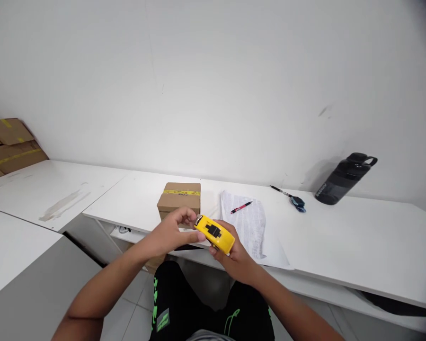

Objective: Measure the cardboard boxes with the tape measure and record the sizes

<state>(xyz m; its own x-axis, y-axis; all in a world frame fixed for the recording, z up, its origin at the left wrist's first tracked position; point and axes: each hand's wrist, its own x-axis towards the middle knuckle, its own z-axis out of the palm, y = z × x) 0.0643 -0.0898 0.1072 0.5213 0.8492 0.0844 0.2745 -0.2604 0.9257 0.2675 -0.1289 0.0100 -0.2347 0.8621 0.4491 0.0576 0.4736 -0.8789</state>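
Note:
A yellow tape measure [218,235] with a black catch on top is held up in front of the desk edge, above my lap. My right hand [236,258] wraps round its rear end and underside. My left hand [175,232] grips its silver front end, with the thumb along the near side and the fingertips curled at the metal tip. Just behind my left hand sits a small closed cardboard box [181,196], sealed with yellow tape. To the right of the box lie printed papers [246,227] with a red and black pen [241,207] on them.
On the white desk [344,237], a black pen [281,191] touches a small dark blue item [298,203]. A dark bottle [344,180] stands by the wall at right. Stacked cardboard boxes [16,147] are at far left. Beneath the desktop runs a shelf [135,235].

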